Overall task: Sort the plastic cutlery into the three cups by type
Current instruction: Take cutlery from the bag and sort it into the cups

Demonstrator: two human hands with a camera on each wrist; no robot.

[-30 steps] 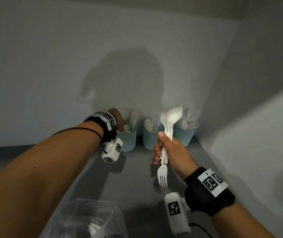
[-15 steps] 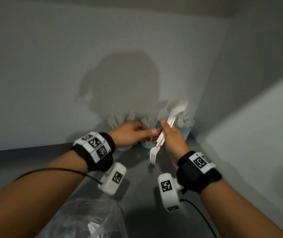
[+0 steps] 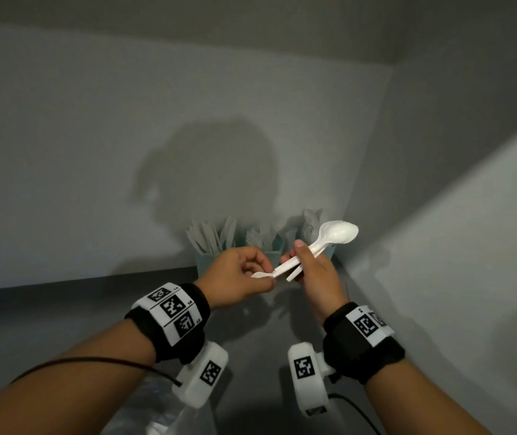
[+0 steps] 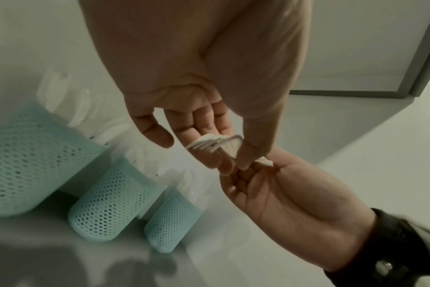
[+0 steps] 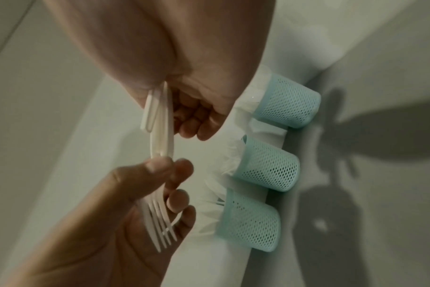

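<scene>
My right hand [image 3: 295, 255] grips a bundle of white plastic cutlery [image 5: 160, 124] with a spoon [image 3: 339, 232] sticking out up and to the right. My left hand [image 3: 268, 276] pinches the head of a white fork [image 5: 160, 223] at the bundle's lower end. The fork's handle still lies in the right hand's grip. In the left wrist view the fork [image 4: 214, 145] sits between thumb and fingers. Three teal mesh cups stand behind the hands against the wall: left cup [image 3: 210, 257], middle cup [image 3: 271, 246], right cup [image 3: 329, 251], each holding white cutlery.
The cups stand in the back right corner of a grey surface [image 3: 62, 309], with walls close behind and to the right. A clear plastic bag [image 3: 163, 412] lies near the front edge below my left wrist. A black cable [image 3: 94, 361] runs along my left forearm.
My left hand left the left cup, crossed to the right hand and took hold of the fork's head. The right hand tilted the bundle, so the spoon now points right.
</scene>
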